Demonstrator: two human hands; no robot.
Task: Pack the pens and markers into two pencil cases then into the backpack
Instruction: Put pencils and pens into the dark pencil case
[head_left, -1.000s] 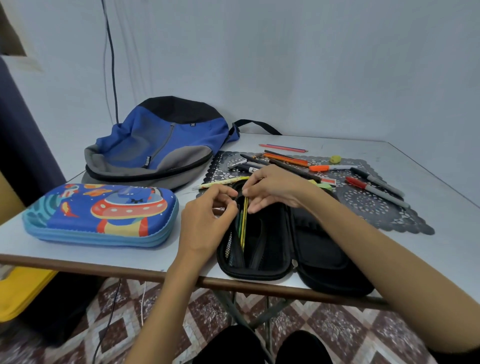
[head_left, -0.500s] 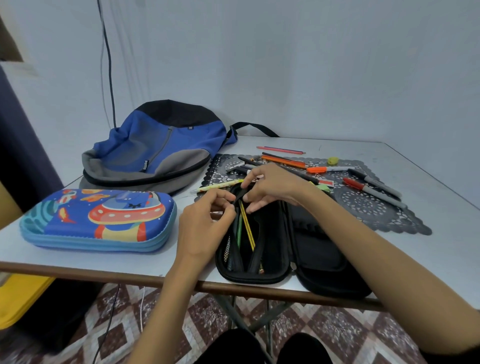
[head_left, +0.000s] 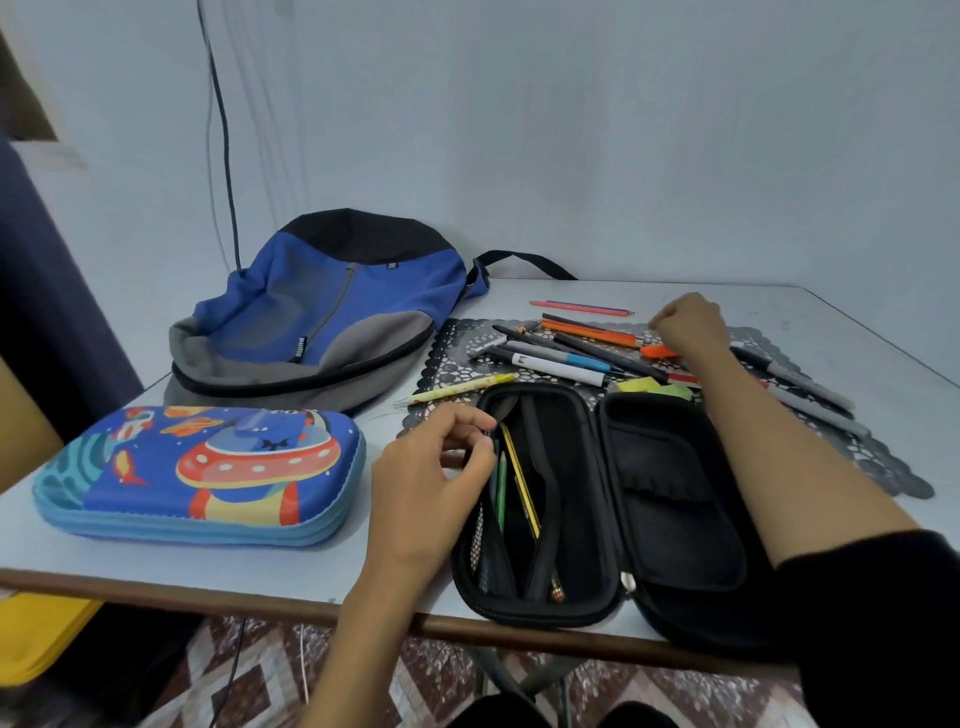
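I am pinching the left rim of the open black hard-shell pencil case (head_left: 675, 530) with my left hand (head_left: 434, 483), steadying it so the yellow pencil (head_left: 519, 483) is lying flat inside. My right hand (head_left: 691, 325) is hovering, fingers curled, over the loose pens and markers (head_left: 558, 364) on the black lace mat (head_left: 447, 364); whether it is gripping one, I cannot tell.

Home room: plain table (head_left: 857, 322), patterned floor tiles (head_left: 218, 675)

A black pencil case (head_left: 675, 499) lies open, pencils (head_left: 521, 483) inside. The spaceship-print pencil case (head_left: 208, 473) is zipped. Blue backpack (head_left: 322, 312) slumped behind; pens and markers (head_left: 558, 366) scattered.
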